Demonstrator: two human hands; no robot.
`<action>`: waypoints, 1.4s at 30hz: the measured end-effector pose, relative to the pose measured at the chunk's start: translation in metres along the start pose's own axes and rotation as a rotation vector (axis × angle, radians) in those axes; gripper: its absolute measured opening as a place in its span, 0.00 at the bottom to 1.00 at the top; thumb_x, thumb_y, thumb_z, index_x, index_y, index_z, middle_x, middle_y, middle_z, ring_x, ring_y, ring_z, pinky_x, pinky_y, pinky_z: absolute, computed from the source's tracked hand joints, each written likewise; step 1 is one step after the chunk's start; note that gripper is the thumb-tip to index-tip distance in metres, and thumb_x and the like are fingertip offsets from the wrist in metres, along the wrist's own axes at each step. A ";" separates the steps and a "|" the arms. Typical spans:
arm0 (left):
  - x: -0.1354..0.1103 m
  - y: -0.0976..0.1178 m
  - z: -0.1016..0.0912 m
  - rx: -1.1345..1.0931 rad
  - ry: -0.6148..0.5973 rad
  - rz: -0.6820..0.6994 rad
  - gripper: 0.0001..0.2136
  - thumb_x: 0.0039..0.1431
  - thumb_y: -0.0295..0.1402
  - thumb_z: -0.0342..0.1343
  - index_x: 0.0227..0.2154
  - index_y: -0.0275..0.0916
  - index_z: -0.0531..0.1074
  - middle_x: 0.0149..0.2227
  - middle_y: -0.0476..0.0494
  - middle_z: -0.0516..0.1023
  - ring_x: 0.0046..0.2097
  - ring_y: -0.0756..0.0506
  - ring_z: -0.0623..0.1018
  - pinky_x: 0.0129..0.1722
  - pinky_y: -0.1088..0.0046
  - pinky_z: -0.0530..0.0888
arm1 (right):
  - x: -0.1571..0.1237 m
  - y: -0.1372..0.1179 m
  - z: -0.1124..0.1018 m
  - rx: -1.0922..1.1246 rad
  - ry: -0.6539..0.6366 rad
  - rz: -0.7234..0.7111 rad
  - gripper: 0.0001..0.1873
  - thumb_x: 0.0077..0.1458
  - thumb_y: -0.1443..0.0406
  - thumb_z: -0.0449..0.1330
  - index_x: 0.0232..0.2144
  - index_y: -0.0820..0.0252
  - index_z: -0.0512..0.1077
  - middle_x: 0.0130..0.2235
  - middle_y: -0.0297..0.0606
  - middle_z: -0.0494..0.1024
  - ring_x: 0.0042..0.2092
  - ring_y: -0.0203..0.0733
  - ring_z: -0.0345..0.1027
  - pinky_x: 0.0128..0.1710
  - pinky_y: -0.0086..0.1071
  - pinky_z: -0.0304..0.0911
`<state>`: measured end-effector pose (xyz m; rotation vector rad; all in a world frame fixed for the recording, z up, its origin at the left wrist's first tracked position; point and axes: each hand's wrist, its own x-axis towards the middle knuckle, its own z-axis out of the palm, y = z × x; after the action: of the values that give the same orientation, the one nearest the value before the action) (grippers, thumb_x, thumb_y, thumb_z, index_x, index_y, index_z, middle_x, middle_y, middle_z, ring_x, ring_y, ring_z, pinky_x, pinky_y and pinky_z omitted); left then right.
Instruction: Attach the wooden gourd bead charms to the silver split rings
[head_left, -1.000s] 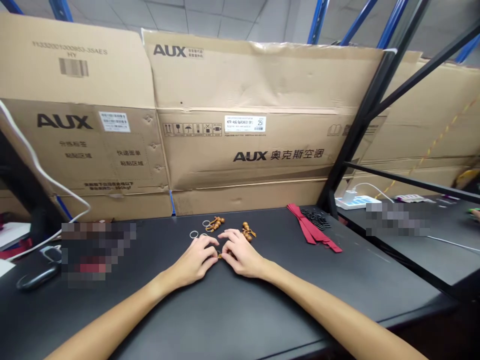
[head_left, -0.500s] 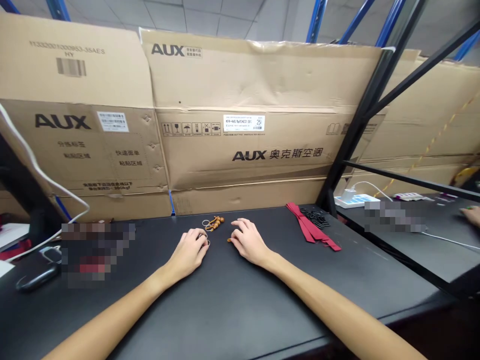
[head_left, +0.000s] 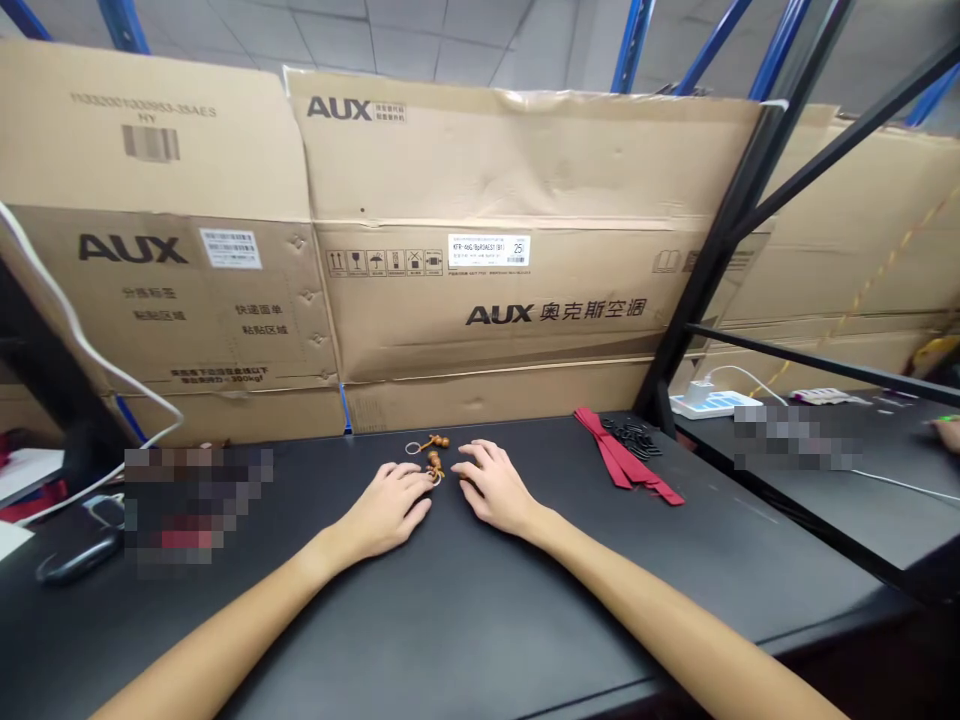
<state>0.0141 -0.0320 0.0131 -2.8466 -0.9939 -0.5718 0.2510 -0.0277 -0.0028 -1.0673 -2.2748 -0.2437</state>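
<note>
Two keychains with small brown gourd-shaped pendants lie on the black table between and beyond my hands. The far keychain (head_left: 439, 441) has its metal ring to the left and is touched by neither hand. The near keychain (head_left: 434, 462) lies with its ring at my left fingertips; whether they touch it I cannot tell. My left hand (head_left: 391, 508) rests palm down, fingers stretched and apart, with no visible hold. My right hand (head_left: 496, 487) is just right of the near keychain, fingers bent but spread; what lies under its fingertips is mostly hidden.
Red ribbon strips (head_left: 619, 455) and a pile of black cords (head_left: 634, 437) lie at the right. A black metal frame (head_left: 720, 240) rises there, with a power strip (head_left: 716, 403) beyond it. Cardboard (head_left: 525, 170) walls the back. A black mouse-like object (head_left: 79, 558) lies far left.
The near pendant and ring, formerly at my left fingers and against the far keychain, now lie apart from it, nearer my right hand. My left hand has shifted right and its fingers have spread.
</note>
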 end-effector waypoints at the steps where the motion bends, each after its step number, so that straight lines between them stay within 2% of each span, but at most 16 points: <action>1: -0.001 0.007 -0.003 -0.032 -0.001 0.033 0.13 0.66 0.33 0.46 0.49 0.42 0.71 0.49 0.42 0.76 0.55 0.40 0.69 0.55 0.57 0.62 | -0.001 -0.001 -0.001 0.009 -0.012 -0.018 0.17 0.56 0.70 0.54 0.48 0.56 0.72 0.56 0.46 0.66 0.58 0.53 0.52 0.56 0.50 0.57; 5: -0.004 0.029 -0.011 -0.152 -0.003 0.126 0.09 0.65 0.33 0.49 0.44 0.41 0.72 0.44 0.41 0.76 0.50 0.42 0.72 0.53 0.61 0.66 | -0.002 -0.005 -0.005 0.054 -0.100 -0.123 0.23 0.53 0.72 0.55 0.51 0.50 0.71 0.61 0.41 0.60 0.62 0.55 0.47 0.58 0.53 0.53; 8: -0.005 0.034 -0.013 -0.199 0.034 0.165 0.08 0.64 0.31 0.49 0.40 0.41 0.74 0.43 0.42 0.76 0.50 0.42 0.72 0.53 0.61 0.67 | -0.002 -0.007 -0.008 0.088 -0.133 -0.153 0.18 0.54 0.71 0.56 0.46 0.51 0.74 0.62 0.40 0.60 0.63 0.56 0.46 0.59 0.54 0.53; 12: -0.006 0.031 -0.011 -0.194 0.118 0.121 0.07 0.63 0.30 0.50 0.33 0.40 0.74 0.46 0.40 0.73 0.51 0.41 0.71 0.53 0.60 0.67 | -0.002 -0.007 -0.012 0.129 -0.134 -0.146 0.09 0.56 0.67 0.57 0.40 0.57 0.74 0.60 0.44 0.63 0.63 0.55 0.48 0.59 0.53 0.54; 17: -0.007 0.028 -0.007 -0.195 0.140 0.089 0.06 0.60 0.29 0.53 0.29 0.40 0.72 0.46 0.41 0.72 0.50 0.42 0.71 0.53 0.60 0.68 | -0.003 -0.007 -0.010 0.193 -0.143 -0.121 0.04 0.56 0.67 0.58 0.35 0.59 0.72 0.57 0.45 0.66 0.62 0.53 0.49 0.59 0.52 0.54; 23: -0.006 0.027 -0.006 -0.187 0.141 0.045 0.05 0.60 0.32 0.55 0.30 0.40 0.72 0.46 0.41 0.71 0.50 0.42 0.70 0.52 0.60 0.68 | -0.003 -0.014 -0.007 0.332 -0.122 -0.049 0.02 0.57 0.67 0.57 0.33 0.58 0.70 0.55 0.44 0.68 0.60 0.50 0.52 0.58 0.50 0.55; 29: -0.006 0.025 -0.003 -0.164 0.153 0.074 0.05 0.61 0.30 0.54 0.31 0.40 0.73 0.46 0.42 0.72 0.49 0.42 0.70 0.52 0.60 0.68 | -0.002 -0.020 -0.009 0.417 -0.098 0.006 0.03 0.57 0.69 0.57 0.32 0.59 0.70 0.52 0.44 0.69 0.57 0.47 0.57 0.56 0.47 0.57; 37: -0.005 0.022 -0.001 -0.198 0.106 0.064 0.07 0.64 0.28 0.50 0.31 0.39 0.71 0.48 0.41 0.71 0.50 0.42 0.69 0.52 0.60 0.67 | -0.003 -0.016 -0.002 0.295 -0.065 0.065 0.03 0.55 0.69 0.57 0.30 0.59 0.69 0.50 0.45 0.70 0.56 0.48 0.58 0.55 0.47 0.58; 42: -0.006 0.019 0.001 -0.189 0.115 -0.020 0.05 0.61 0.31 0.52 0.30 0.39 0.70 0.48 0.41 0.70 0.50 0.41 0.69 0.51 0.58 0.68 | -0.005 -0.016 0.001 0.289 -0.067 0.054 0.03 0.54 0.70 0.58 0.28 0.59 0.69 0.50 0.44 0.70 0.55 0.48 0.58 0.55 0.46 0.59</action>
<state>0.0220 -0.0505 0.0107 -2.9264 -0.9997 -0.8640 0.2406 -0.0411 -0.0050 -0.9939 -2.2506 0.1421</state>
